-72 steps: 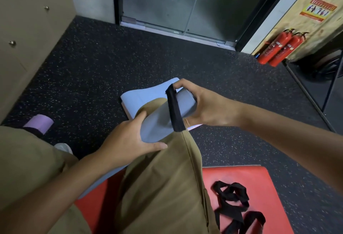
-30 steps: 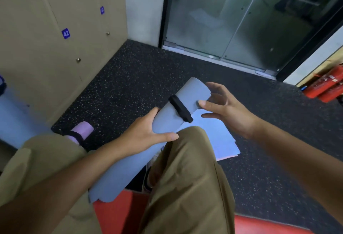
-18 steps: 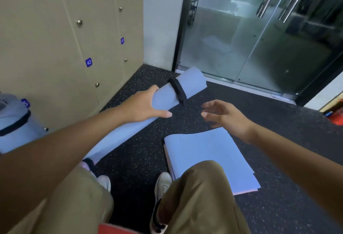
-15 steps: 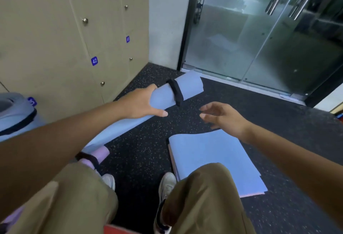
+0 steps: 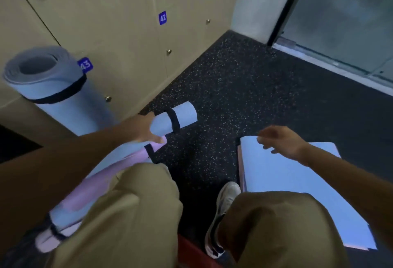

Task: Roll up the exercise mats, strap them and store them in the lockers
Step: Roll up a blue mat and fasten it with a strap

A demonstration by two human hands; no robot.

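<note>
Head view: left hand is wrapped around the thin blue rolled mat, gripping just behind its black strap, with the strapped end poking out over the speckled floor toward the locker wall. Right hand is free, fingers loosely spread, hovering above the flat stack of blue mats lying on the floor toward the glass-door side. A pink rolled mat with its own strap lies just under the held roll, beside the left knee; whether the 2 touch I can't tell. A fatter blue roll, strapped, stands on end against locker 43. Handling, my read: foam roll looks light, soft and compressible, 1 hand carries it fine, no fragility. It's long, so a grip near 1 end lets the far end sag or swing; mid-length or 2 hands would steer better into a locker. Surface looks matte, not slippery. Strap is the weak point: don't lift by it or slide the hand along it, the roll could loosen. All locker doors in view are shut.
</note>
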